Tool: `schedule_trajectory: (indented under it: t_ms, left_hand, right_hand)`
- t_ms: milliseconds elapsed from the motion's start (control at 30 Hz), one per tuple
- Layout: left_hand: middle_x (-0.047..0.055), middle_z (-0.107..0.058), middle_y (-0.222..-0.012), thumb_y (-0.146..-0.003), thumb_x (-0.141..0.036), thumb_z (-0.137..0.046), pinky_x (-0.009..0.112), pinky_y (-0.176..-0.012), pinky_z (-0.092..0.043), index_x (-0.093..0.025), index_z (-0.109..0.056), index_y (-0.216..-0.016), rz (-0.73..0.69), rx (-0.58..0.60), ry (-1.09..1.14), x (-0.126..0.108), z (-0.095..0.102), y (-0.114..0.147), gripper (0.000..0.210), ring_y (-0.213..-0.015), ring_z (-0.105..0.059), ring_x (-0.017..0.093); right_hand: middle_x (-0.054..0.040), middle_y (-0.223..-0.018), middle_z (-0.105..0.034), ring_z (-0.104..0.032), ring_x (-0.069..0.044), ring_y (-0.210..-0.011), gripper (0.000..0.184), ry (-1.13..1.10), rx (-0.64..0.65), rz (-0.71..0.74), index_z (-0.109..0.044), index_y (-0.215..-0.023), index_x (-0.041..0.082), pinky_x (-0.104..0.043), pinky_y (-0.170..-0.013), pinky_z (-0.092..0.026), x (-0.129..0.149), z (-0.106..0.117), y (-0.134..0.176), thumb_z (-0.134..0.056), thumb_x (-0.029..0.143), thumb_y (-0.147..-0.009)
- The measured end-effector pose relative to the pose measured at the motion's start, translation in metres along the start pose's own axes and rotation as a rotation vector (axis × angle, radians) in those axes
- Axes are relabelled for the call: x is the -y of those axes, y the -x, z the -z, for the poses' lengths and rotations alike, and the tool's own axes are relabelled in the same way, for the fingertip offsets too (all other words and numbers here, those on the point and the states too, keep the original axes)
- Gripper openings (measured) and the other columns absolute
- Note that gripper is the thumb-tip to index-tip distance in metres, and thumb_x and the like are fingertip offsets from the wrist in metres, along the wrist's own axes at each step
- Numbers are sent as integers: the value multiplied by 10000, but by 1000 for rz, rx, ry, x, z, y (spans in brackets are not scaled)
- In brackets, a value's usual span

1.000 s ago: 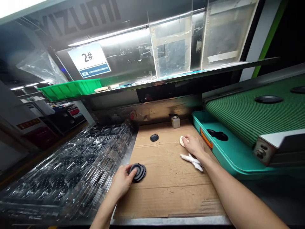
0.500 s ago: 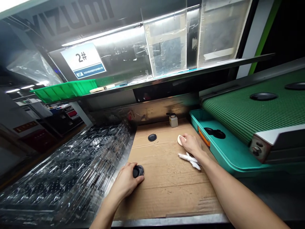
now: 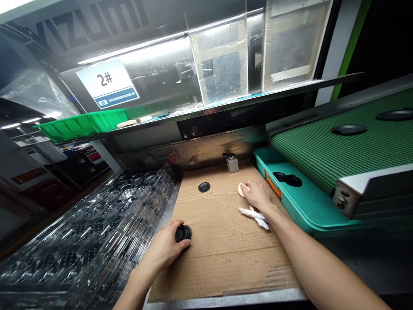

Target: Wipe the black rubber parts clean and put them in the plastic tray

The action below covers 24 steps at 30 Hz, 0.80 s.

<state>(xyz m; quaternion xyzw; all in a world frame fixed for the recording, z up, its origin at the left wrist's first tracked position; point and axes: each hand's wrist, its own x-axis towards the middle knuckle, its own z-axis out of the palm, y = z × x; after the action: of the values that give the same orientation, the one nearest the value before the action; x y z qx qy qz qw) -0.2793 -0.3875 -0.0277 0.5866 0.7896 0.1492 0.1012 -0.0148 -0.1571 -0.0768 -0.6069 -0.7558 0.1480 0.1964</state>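
Observation:
My left hand (image 3: 168, 243) is wrapped round a small stack of round black plastic lids (image 3: 183, 233) at the left of the cardboard sheet (image 3: 219, 249). Between the fingers of my right hand (image 3: 256, 196) is a pale round pad (image 3: 241, 190), held close to the cardboard. Just below that hand lies a crumpled white cloth-like bundle (image 3: 254, 217); whether it is a glove I cannot tell. A single black lid (image 3: 204, 187) rests flat on the cardboard, left of the pad. Behind it stands a small square bottle (image 3: 232, 163) with a metal top.
Stacked clear plastic trays (image 3: 97, 228) holding black parts fill the left side. On the right, a green conveyor belt (image 3: 309, 146) carries black parts above a teal bin (image 3: 309, 215) with black pieces inside. A green crate (image 3: 80, 125) sits on the shelf across the back.
The whole view has shifted slightly, with the scene sliding a little left. Both hands keep their grips, and the lone black lid stays in its place on the cardboard.

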Motion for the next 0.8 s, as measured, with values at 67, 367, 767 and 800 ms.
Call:
schedule_trajectory:
  t_ms: [67,367,767,800]
  left_hand:
    - [102,-601,-1232,-672,-319,-652,370,-993,-354,-194,-582,-1201,-9,10,-14,1,6,1,548,-1137,-538,283]
    - [39,-608,-1240,-585,-205,-701,369,-1069,-295,-299,-627,-1173,-160,128,225,4,4,-4,600,-1208,-492,280]
    - [115,-596,-1244,-677,-363,-655,363,-1016,-363,-179,-538,-1258,-193,19,48,-13,-6,-56,620,-1165,-535,280]
    - [118,-593,-1250,-676,-369,-656,364,-1020,-360,-177,-537,-1259,-186,57,30,-11,-8,-57,625,-1173,-529,283]
  right_hand:
    - [-104,-984,-676,-611,-255,-949,454,-1,-1,0,-647,-1075,231,-306,-723,-389,0,-1,0,-325,508,-915]
    - [-108,-983,-677,-611,-246,-953,467,-7,7,-3,-642,-1106,223,-299,-734,-391,1,0,0,-314,501,-921]
    - [-120,-975,-678,-619,-257,-959,452,-7,-16,2,-626,-1079,215,-325,-753,-405,2,-2,-1,-304,494,-927]
    - [-122,-963,-680,-622,-254,-951,446,-6,-18,2,-628,-1063,209,-323,-753,-407,3,-1,-1,-306,486,-928]
